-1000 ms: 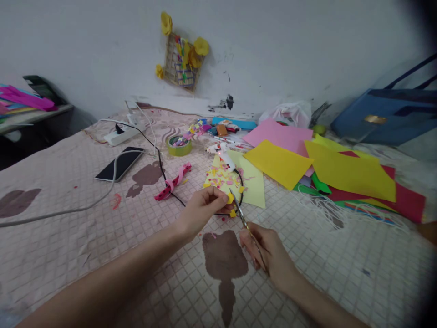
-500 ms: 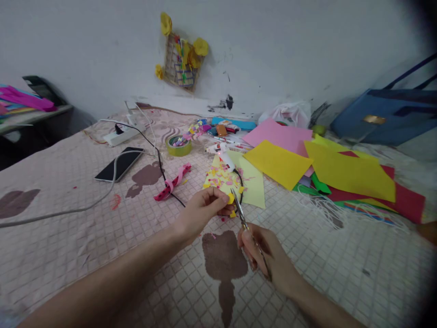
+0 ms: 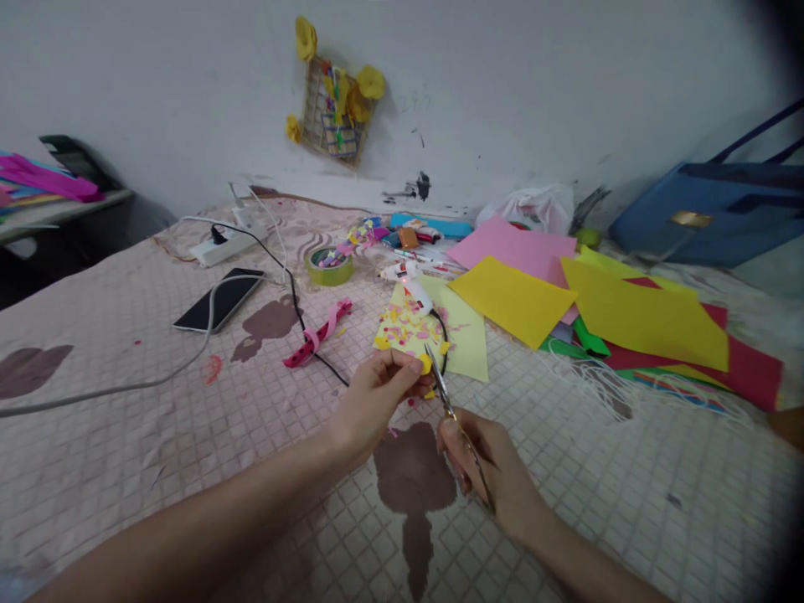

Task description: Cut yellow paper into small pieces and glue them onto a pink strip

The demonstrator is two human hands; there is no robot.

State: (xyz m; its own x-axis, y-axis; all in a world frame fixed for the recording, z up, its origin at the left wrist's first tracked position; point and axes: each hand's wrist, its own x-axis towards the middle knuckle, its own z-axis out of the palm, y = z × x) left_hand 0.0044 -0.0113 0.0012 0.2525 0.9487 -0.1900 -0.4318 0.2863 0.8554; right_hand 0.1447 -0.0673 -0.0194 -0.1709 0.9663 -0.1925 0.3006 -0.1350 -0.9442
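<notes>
Between thumb and fingertips, my left hand [image 3: 383, 389] pinches a small yellow piece [image 3: 425, 363]. My right hand [image 3: 481, 456] is closed around the scissors [image 3: 444, 394], whose blades point up and away, right beside the yellow piece. Just beyond my hands, a pale yellow sheet [image 3: 465, 339] bears many small pink and yellow scraps [image 3: 408, 322]. A white glue gun [image 3: 418, 295] with a small red light lies at the sheet's far edge, its black cord curving down behind the scissors.
Yellow sheets [image 3: 512, 301], a pink sheet [image 3: 515, 251] and white string [image 3: 594, 385] lie to the right. Leftward are a pink-red strip [image 3: 317, 335], a tape roll [image 3: 330, 268], a phone [image 3: 219, 300], cables and a power strip [image 3: 229, 244]. A blue bag [image 3: 722, 213] stands far right.
The yellow piece at my left fingertips looks rounder and has turned slightly. Both hands have stayed nearly in place, with the scissors still beside the piece.
</notes>
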